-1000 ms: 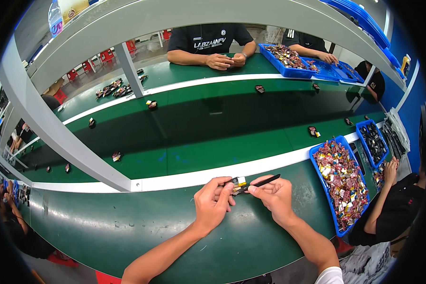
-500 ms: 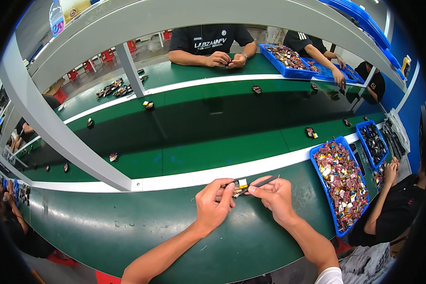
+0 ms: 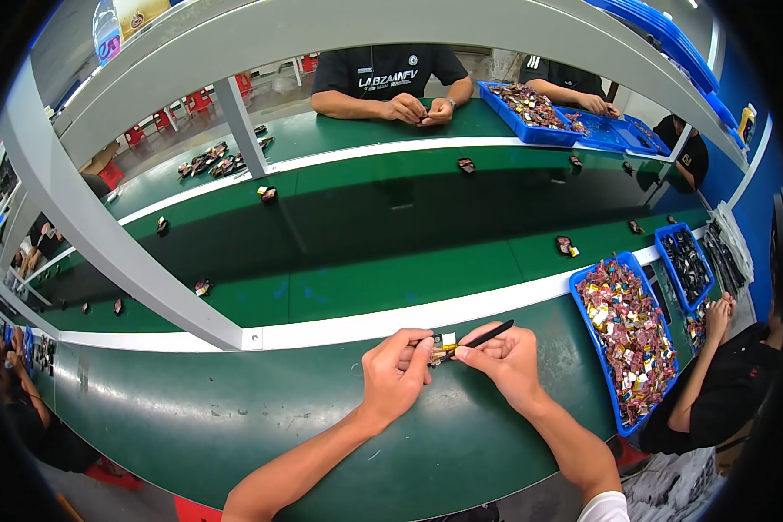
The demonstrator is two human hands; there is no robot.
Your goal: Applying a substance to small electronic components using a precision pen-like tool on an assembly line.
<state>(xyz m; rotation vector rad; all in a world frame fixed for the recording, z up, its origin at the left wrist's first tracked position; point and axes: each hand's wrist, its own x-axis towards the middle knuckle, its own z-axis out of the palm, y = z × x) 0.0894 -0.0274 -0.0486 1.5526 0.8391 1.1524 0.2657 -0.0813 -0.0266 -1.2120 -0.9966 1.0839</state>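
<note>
Above the smooth green surface, shiny and lightly scuffed, the left hand pinches a small blocky part narrowly between thumb and fingers, its dark body carrying a white-and-yellow piece. The part juts out past those fingers, its left end covered by them, in the gap between both hands. The right hand has its fingers closed around a slim black stick, slanting up to the right; whether it touches the part, I can't tell. Rightward, a blue tray brims with jumbled reddish, white and yellow bits.
</note>
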